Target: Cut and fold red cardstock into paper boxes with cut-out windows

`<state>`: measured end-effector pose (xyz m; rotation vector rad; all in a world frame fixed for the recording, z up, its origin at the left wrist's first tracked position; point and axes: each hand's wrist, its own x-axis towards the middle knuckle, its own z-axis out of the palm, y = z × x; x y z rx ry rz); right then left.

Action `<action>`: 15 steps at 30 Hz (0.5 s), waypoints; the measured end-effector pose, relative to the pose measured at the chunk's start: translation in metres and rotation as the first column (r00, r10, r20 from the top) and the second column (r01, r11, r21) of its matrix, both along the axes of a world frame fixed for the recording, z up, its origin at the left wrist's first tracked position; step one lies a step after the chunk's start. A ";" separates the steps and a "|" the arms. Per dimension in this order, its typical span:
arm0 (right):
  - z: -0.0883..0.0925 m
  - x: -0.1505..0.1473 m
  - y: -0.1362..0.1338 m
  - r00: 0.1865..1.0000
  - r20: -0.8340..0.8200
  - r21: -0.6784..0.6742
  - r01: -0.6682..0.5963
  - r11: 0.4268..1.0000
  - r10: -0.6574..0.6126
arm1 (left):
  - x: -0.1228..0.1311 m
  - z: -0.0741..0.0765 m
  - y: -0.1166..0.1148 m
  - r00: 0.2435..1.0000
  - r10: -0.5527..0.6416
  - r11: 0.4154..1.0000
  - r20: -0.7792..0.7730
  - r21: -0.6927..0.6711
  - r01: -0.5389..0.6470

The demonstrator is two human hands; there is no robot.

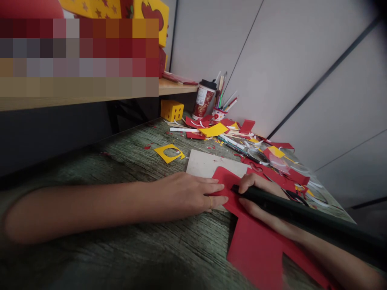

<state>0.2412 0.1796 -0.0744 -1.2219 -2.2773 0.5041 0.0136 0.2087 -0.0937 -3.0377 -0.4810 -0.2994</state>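
Observation:
My left hand [187,193] lies with fingers stretched out over a red paper sheet [256,249], its fingertips pressing on the sheet's upper part. My right hand [266,189] is closed around a long dark tool [290,213] of a kind I cannot make out. The tool's narrow end points at the red paper close to my left fingertips, and its shaft runs toward the lower right. Beneath the upper part of the paper is a pale board [208,161]. The red paper spreads from the board down toward the lower right, over the dark wood-grain table [127,249].
A yellow frame-shaped paper cutout [170,153] lies beyond my left hand. Red, yellow and white scraps, pens and a tape roll [258,156] crowd the far right. Behind stand a paper cup [204,98], a pen holder [219,114] and a yellow box [172,110], near a wooden shelf [178,86].

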 end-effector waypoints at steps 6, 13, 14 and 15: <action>0.000 0.000 -0.001 0.999 0.045 0.020 -0.030 0.999 0.029 | -0.001 0.001 -0.001 1.000 -0.011 1.000 0.023 0.002 0.011; 0.001 0.001 0.000 0.998 0.055 0.044 -0.046 0.998 0.043 | 0.000 0.001 0.000 1.000 -0.006 1.000 0.010 0.011 0.006; 0.001 0.001 0.000 0.997 0.059 0.040 -0.048 0.998 0.046 | 0.000 0.000 0.000 1.000 -0.007 1.000 0.005 0.016 0.007; 0.001 0.001 0.000 0.997 0.061 0.037 -0.051 0.998 0.049 | 0.000 0.000 0.000 1.000 -0.006 1.000 -0.002 0.018 0.006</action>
